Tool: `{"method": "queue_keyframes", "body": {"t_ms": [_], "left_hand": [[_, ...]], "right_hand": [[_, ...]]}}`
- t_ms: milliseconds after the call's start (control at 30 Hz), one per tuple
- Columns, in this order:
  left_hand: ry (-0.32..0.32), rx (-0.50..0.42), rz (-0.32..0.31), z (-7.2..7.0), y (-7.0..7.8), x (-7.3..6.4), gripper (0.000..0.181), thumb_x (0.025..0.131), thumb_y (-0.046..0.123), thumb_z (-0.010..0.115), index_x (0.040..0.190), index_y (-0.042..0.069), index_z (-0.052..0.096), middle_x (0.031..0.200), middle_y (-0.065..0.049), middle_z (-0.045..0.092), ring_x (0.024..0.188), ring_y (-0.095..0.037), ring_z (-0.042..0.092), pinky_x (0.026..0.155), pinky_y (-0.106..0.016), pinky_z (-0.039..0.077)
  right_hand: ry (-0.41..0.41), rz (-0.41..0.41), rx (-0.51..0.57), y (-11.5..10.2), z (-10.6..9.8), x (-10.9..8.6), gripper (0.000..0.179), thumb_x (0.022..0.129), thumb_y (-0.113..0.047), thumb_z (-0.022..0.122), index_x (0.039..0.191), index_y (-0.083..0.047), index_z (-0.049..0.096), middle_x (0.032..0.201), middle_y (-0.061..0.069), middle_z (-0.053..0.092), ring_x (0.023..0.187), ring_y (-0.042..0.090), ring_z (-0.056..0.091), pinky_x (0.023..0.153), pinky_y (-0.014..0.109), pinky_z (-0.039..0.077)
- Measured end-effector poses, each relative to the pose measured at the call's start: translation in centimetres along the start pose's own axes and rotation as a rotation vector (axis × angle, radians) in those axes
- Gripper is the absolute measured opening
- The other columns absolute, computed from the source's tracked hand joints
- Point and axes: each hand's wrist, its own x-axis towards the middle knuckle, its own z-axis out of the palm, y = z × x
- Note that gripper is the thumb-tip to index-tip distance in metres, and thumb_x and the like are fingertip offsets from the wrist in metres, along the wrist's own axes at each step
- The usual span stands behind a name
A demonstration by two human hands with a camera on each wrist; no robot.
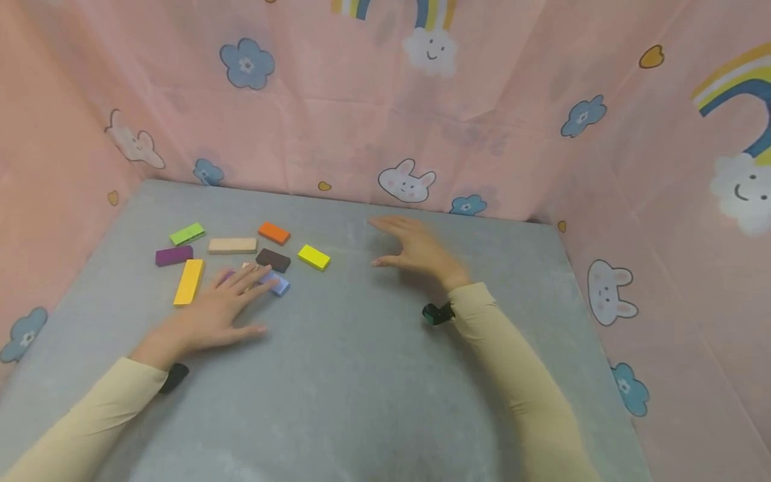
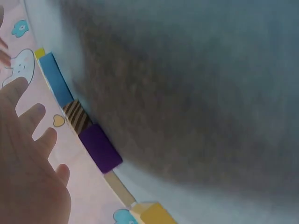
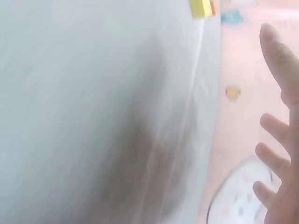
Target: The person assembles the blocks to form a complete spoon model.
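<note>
My left hand [image 1: 213, 314], fingers spread, hovers at the near side of a group of coloured wooden blocks and holds nothing. Its fingertips overlap a blue block [image 1: 277, 284] and partly cover a second purple block [image 1: 226, 276]. In the left wrist view, a striped block [image 2: 77, 116] lies between the blue block [image 2: 56, 80] and the purple one [image 2: 100, 148]. An orange-yellow block [image 1: 189, 281] lies just left of this hand. To the right of the group, my right hand [image 1: 418, 251] is raised over the table, thumb apart from the extended fingers, holding nothing. Nearest it lies a yellow block [image 1: 314, 258].
Farther back lie a green block [image 1: 187, 233], a purple block [image 1: 174, 256], a long beige block [image 1: 233, 246], a dark brown block [image 1: 274, 260] and an orange block [image 1: 274, 233]. The grey tabletop [image 1: 361, 375] meets a pink patterned curtain [image 1: 301, 127] at the back and sides.
</note>
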Motion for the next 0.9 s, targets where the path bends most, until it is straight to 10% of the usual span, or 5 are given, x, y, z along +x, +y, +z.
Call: {"method": "queue_keyframes", "body": {"t_ms": [467,900], "left_hand": [[0.0,-0.011,-0.021,1.1,0.0,0.1,0.081,0.085,0.059,0.067,0.152,0.023,0.04,0.161,-0.009,0.033,0.15,-0.033,0.027,0.122,-0.06,0.017],[0.022,0.007,-0.016,1.0,0.2,0.2,0.079,0.085,0.057,0.069,0.15,0.02,0.044,0.158,-0.012,0.038,0.146,-0.032,0.034,0.121,-0.058,0.019]], "right_hand": [[-0.134,-0.103,0.117,-7.7,4.0,9.5,0.072,0.085,-0.055,0.071,0.149,-0.035,0.043,0.152,-0.009,0.049,0.143,0.016,0.043,0.122,0.04,0.031],[-0.165,-0.074,0.216,-12.7,6.3,14.0,0.064,0.087,-0.049,0.07,0.145,-0.032,0.049,0.149,-0.01,0.052,0.141,0.014,0.044,0.122,0.035,0.03]]}}
